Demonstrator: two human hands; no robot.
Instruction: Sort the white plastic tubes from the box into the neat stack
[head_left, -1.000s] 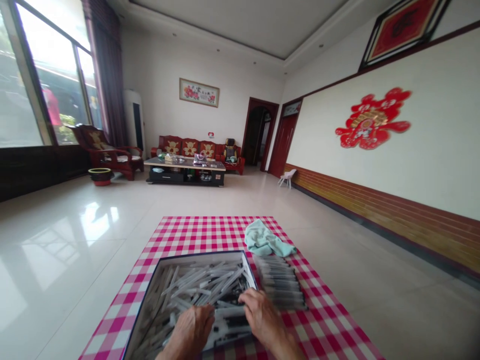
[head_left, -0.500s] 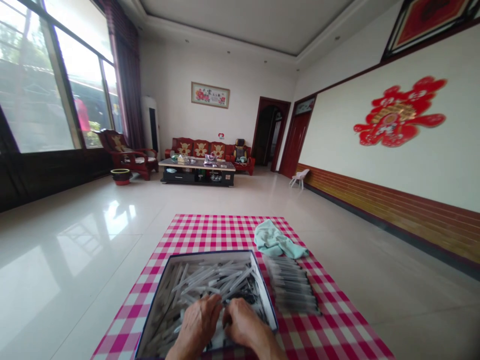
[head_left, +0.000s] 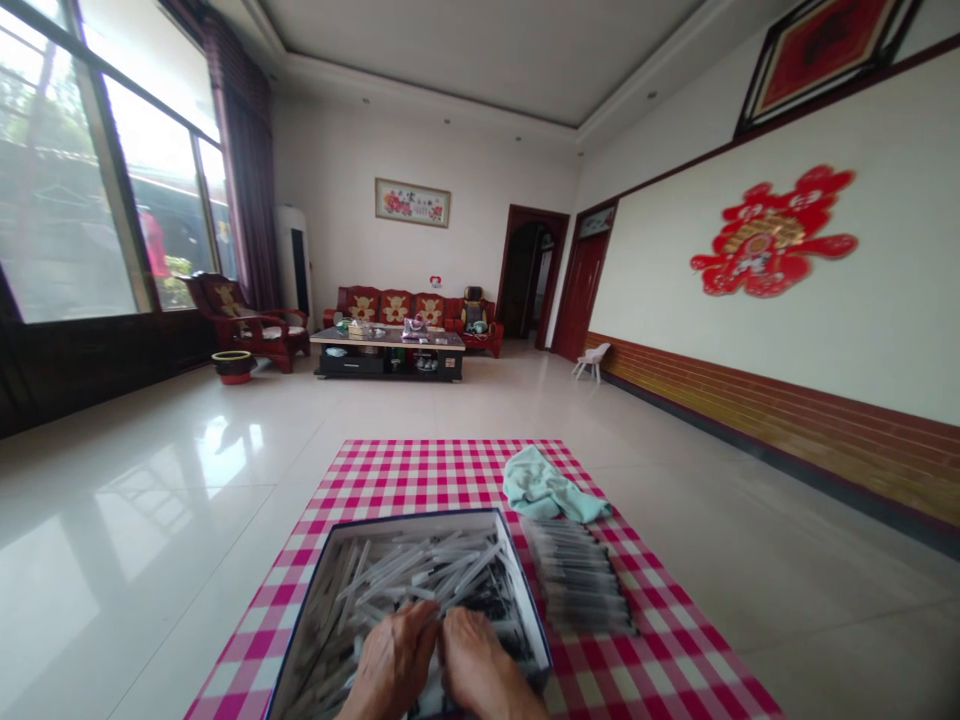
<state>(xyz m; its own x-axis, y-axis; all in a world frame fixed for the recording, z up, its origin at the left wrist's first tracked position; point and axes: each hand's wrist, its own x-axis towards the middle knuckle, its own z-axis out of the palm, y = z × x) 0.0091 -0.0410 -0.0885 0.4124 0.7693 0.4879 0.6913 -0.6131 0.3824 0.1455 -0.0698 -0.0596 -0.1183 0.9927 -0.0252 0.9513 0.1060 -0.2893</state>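
Clear plastic tubes (head_left: 427, 572): heaped in a dark-rimmed box (head_left: 405, 516), beneath both hands
Hands: left hand (head_left: 391, 662) and right hand (head_left: 480, 668) together, grip unclear

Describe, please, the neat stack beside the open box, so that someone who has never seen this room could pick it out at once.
On the floor lies a pink-and-white checked cloth. On it sits an open box full of jumbled clear plastic tubes. Just right of the box, below a pale green towel, is the stack: tubes laid parallel, side by side, unlike the box's jumble.
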